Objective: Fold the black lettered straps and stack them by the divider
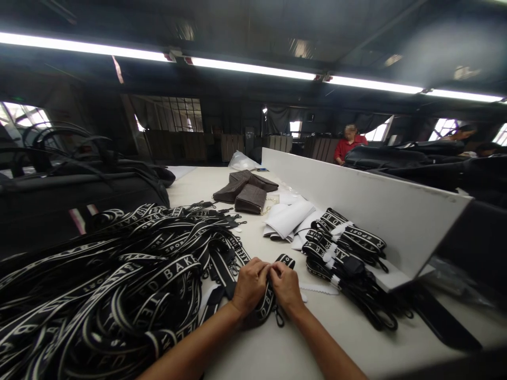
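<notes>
A folded black webbing strap point(266, 307) with white lettering stands on the table between my two hands, a metal hook at its lower end. My left hand point(249, 285) is closed on its left side. From the other side my right hand point(287, 286) grips it, and the fingertips of both hands meet in a pinch over the top. What exactly lies between the fingertips is hidden. Left of my hands spreads a large tangled pile of the same straps point(170, 272). Folded strap bundles point(336, 253) with white bands round them lie to the right.
A white scalloped strip point(320, 288) lies right of my hands. Beyond are white sheets point(289, 216) and dark brown quilted bags point(250, 198). A white partition point(356, 195) borders the table's right side; black bags point(79, 190) stand at left. A person in red point(350, 145) is in the background.
</notes>
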Motion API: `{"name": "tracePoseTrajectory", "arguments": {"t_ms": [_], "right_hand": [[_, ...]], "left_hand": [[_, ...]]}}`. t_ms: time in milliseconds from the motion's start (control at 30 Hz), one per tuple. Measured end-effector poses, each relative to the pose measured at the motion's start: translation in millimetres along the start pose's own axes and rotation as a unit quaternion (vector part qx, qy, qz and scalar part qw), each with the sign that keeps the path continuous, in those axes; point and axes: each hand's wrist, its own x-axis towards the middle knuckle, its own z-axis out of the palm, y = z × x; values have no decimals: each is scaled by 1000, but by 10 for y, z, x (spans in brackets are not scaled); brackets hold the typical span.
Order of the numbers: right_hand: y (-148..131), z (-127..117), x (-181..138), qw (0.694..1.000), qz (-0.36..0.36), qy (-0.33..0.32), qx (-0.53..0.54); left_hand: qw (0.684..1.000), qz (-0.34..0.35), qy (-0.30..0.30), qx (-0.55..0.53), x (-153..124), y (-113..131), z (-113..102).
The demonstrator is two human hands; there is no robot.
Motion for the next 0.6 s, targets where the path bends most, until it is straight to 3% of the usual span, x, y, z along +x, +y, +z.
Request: {"name": "tracePoseTrajectory", "arguments": {"t_ms": [200,333,433,533,600], "right_hand": [[70,-25,-37,999,-42,25,-7],[48,-37,-59,999,-41,21,18],[19,-64,-65,998,8,33,52],[-21,-93,-68,996,-2,74,46],[-48,-98,-70,998,-2,56,42]], "left_hand": [[988,-113,-44,-92,109,42,-94],[959,-193,-75,-192,165,-33,-93],[942,-242,-70,-222,182,-105,-67],[931,-272,-54,-236,167,-123,-41],[929,-279,-45,-241,146,-99,-28]]}}
